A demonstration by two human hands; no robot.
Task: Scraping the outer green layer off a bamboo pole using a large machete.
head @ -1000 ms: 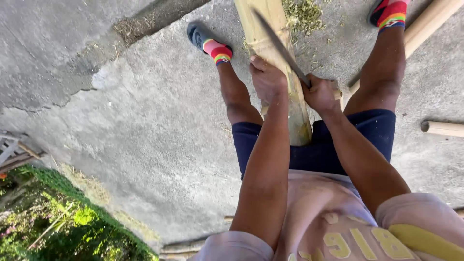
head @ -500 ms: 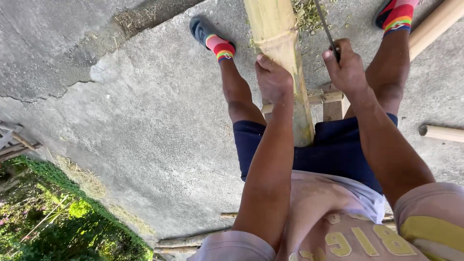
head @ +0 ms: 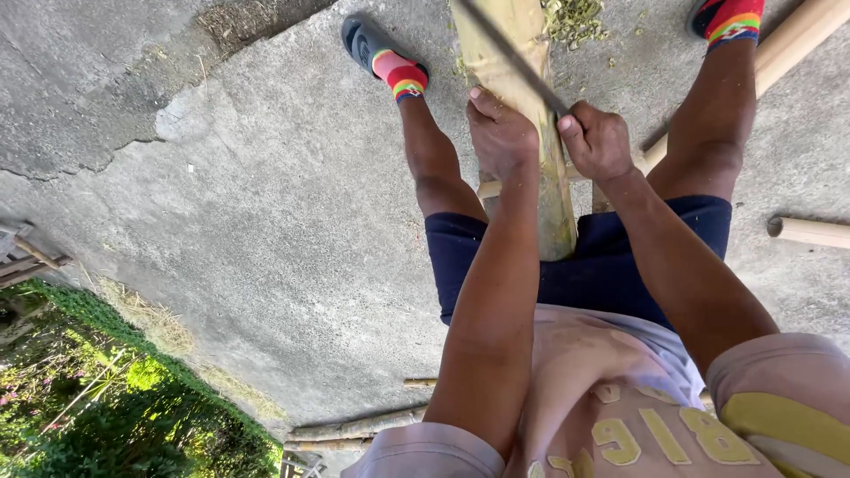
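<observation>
Between the bare legs, a pale bamboo pole [head: 531,133] is stood on the concrete floor [head: 266,204]; open concrete is seen to its left, cut poles [head: 810,232] to its right; the left hand [head: 500,133] is closed around the pole; a dark blade [head: 513,55] is gripped in the fisted right hand [head: 598,140], laid across the pole.

I see my left hand [head: 501,133] gripping the pale bamboo pole [head: 531,106] between my knees, while my right hand [head: 600,140] clutches a dark blade [head: 509,55] laid across it.
</observation>
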